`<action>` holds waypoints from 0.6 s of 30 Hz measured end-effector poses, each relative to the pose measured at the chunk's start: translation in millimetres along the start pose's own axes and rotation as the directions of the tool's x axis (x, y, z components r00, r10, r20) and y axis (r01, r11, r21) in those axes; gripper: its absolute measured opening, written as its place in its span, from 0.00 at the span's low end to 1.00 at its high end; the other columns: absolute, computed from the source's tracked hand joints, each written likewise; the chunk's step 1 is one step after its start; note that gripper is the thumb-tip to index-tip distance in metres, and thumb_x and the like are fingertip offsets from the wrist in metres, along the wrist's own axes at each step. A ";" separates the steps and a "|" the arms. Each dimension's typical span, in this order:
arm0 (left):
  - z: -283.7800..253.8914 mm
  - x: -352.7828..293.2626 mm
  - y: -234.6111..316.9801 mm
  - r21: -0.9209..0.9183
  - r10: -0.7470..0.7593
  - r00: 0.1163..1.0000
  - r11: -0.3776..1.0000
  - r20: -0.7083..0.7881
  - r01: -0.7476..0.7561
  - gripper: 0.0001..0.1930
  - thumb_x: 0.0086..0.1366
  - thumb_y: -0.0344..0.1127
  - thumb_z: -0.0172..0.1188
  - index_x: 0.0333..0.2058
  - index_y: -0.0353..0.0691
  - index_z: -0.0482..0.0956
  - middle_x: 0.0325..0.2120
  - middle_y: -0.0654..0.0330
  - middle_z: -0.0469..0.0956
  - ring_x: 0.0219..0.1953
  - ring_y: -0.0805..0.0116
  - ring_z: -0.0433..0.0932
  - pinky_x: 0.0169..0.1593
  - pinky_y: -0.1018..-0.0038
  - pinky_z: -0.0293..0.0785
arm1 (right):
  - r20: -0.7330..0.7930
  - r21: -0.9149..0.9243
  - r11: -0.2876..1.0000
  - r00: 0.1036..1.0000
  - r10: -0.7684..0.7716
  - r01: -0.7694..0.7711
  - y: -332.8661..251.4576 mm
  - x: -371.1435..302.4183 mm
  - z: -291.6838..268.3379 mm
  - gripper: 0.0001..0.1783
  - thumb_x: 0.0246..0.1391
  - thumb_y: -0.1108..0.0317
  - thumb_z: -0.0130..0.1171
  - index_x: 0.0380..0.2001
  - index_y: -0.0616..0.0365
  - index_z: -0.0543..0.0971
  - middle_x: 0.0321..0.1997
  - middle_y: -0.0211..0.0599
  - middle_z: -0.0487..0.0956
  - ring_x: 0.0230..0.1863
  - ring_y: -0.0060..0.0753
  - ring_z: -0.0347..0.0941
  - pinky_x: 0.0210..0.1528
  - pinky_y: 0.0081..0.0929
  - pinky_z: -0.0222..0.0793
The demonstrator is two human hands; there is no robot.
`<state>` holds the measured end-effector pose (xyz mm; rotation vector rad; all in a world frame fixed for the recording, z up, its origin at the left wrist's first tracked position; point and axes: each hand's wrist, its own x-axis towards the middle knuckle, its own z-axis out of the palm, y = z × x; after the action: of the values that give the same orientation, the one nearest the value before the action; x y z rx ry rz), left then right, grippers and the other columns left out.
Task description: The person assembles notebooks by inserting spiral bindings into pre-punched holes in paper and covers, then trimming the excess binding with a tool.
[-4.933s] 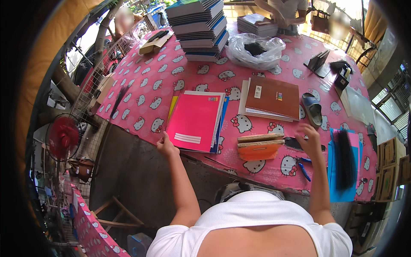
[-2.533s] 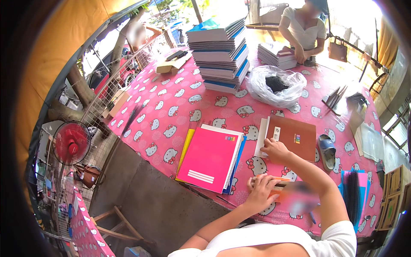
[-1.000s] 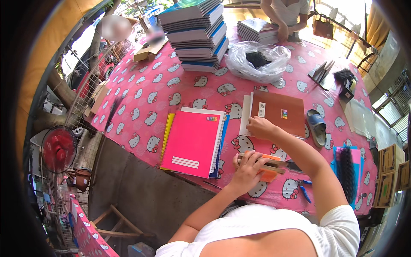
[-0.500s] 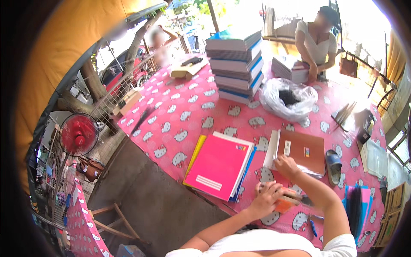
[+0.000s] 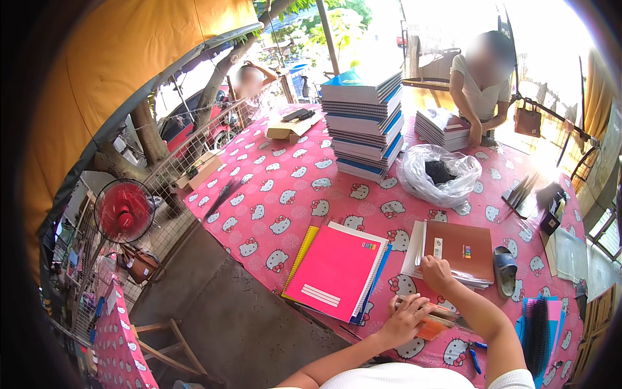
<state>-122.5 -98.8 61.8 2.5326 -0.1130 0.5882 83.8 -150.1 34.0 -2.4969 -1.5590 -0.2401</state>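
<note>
My right hand point(image 5: 438, 272) is at the left edge of a brown-covered notebook point(image 5: 468, 245), fingers pinched together over its binding side. What sits between those fingertips is too small to make out. A strip of white pages point(image 5: 413, 249) shows beside the cover. Nearer to me, my left hand point(image 5: 409, 318) is wrapped over a small wood-and-orange block point(image 5: 433, 328), resting on the table. Part of the block is hidden under the hand and behind my right forearm. Left of my hands lies a pink notebook point(image 5: 337, 269) on top of yellow and blue ones.
Blue cutters point(image 5: 476, 358) lie near my right forearm. A slipper point(image 5: 505, 271) sits right of the brown notebook. Farther off are a tall notebook stack point(image 5: 363, 123) and a plastic bag point(image 5: 411, 172) holding black material. Another person point(image 5: 483, 84) stands at the far side beside more notebooks.
The whole view has shifted, so the table sits lower in the picture. Both hands keep nearly the same places on the block and at the notebook's edge.
</note>
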 end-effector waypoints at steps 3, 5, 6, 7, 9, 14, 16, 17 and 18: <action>-1.8 1.2 0.9 0.005 -0.010 0.999 1.000 0.031 0.010 0.27 0.54 0.35 0.63 0.54 0.54 0.68 0.54 0.66 0.67 0.61 0.66 0.59 0.60 0.51 0.43 | 0.005 -0.008 1.000 1.000 0.014 -0.014 -0.7 -2.5 0.6 0.10 0.51 0.62 0.56 0.30 0.57 0.75 0.30 0.36 0.76 0.36 0.38 0.76 0.33 0.35 0.73; -1.6 -1.6 1.5 0.016 -0.017 0.999 1.000 0.038 0.016 0.27 0.54 0.35 0.63 0.54 0.55 0.68 0.54 0.66 0.66 0.61 0.65 0.59 0.60 0.51 0.43 | -0.016 -0.041 0.999 1.000 -0.010 0.009 -1.4 -3.1 6.0 0.11 0.50 0.61 0.57 0.30 0.57 0.75 0.30 0.36 0.76 0.35 0.37 0.76 0.33 0.34 0.73; -2.1 -1.7 1.0 0.022 -0.020 0.999 1.000 0.041 0.019 0.27 0.55 0.36 0.62 0.54 0.55 0.68 0.54 0.66 0.66 0.61 0.65 0.59 0.60 0.51 0.43 | -0.027 -0.059 0.998 0.999 -0.022 0.020 -1.3 -2.4 8.5 0.11 0.50 0.61 0.58 0.30 0.57 0.75 0.30 0.36 0.76 0.35 0.37 0.77 0.32 0.33 0.73; -2.0 -1.9 0.5 0.014 -0.015 0.999 1.000 0.039 0.014 0.27 0.55 0.36 0.62 0.54 0.55 0.68 0.55 0.66 0.66 0.61 0.65 0.59 0.60 0.51 0.43 | -0.030 -0.062 0.997 0.999 -0.043 0.041 -2.9 -2.5 7.9 0.13 0.49 0.59 0.59 0.30 0.58 0.75 0.30 0.36 0.76 0.35 0.37 0.77 0.32 0.33 0.74; -2.4 -1.6 -0.3 -0.002 -0.004 0.999 1.000 0.035 0.005 0.27 0.55 0.36 0.62 0.54 0.55 0.68 0.55 0.65 0.66 0.61 0.65 0.59 0.60 0.50 0.43 | -0.011 -0.060 0.996 0.998 -0.066 0.066 -2.5 -3.2 3.4 0.12 0.48 0.59 0.60 0.29 0.57 0.76 0.29 0.36 0.76 0.35 0.36 0.77 0.33 0.32 0.74; -4.4 -1.8 0.7 -0.005 0.008 0.999 1.000 0.046 -0.008 0.28 0.54 0.35 0.63 0.55 0.55 0.68 0.56 0.64 0.65 0.62 0.64 0.58 0.60 0.49 0.43 | -0.030 -0.041 0.995 0.995 -0.096 0.095 -2.5 -9.6 2.7 0.13 0.47 0.57 0.61 0.28 0.57 0.77 0.28 0.36 0.77 0.34 0.36 0.77 0.33 0.32 0.74; -5.3 -1.1 0.7 -0.012 0.012 0.999 1.000 0.051 -0.011 0.29 0.53 0.35 0.63 0.55 0.55 0.68 0.56 0.63 0.64 0.62 0.64 0.58 0.60 0.49 0.42 | -0.030 -0.043 0.993 0.994 -0.107 0.106 -2.3 -9.5 0.4 0.15 0.45 0.56 0.62 0.28 0.56 0.78 0.29 0.36 0.77 0.33 0.37 0.77 0.33 0.33 0.74; -5.2 0.0 -0.9 -0.015 0.014 0.999 1.000 0.050 -0.013 0.29 0.53 0.35 0.63 0.55 0.55 0.67 0.56 0.63 0.64 0.62 0.64 0.58 0.60 0.49 0.42 | -0.006 -0.035 0.993 0.993 -0.115 0.115 -1.4 -8.2 -0.9 0.15 0.45 0.55 0.63 0.28 0.57 0.78 0.28 0.36 0.77 0.33 0.37 0.77 0.33 0.33 0.74; -5.8 -0.3 -1.4 -0.018 0.010 0.999 1.000 0.049 -0.009 0.29 0.53 0.34 0.63 0.55 0.55 0.67 0.56 0.63 0.64 0.62 0.64 0.58 0.60 0.49 0.42 | 0.020 -0.025 0.991 0.992 -0.128 0.128 -1.1 -5.2 -1.2 0.16 0.44 0.55 0.64 0.27 0.57 0.78 0.28 0.36 0.77 0.33 0.37 0.77 0.33 0.33 0.74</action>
<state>-124.7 -94.6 65.5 2.5314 -0.1473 0.5271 80.5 -154.5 34.0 -2.4280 -1.7375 -0.2582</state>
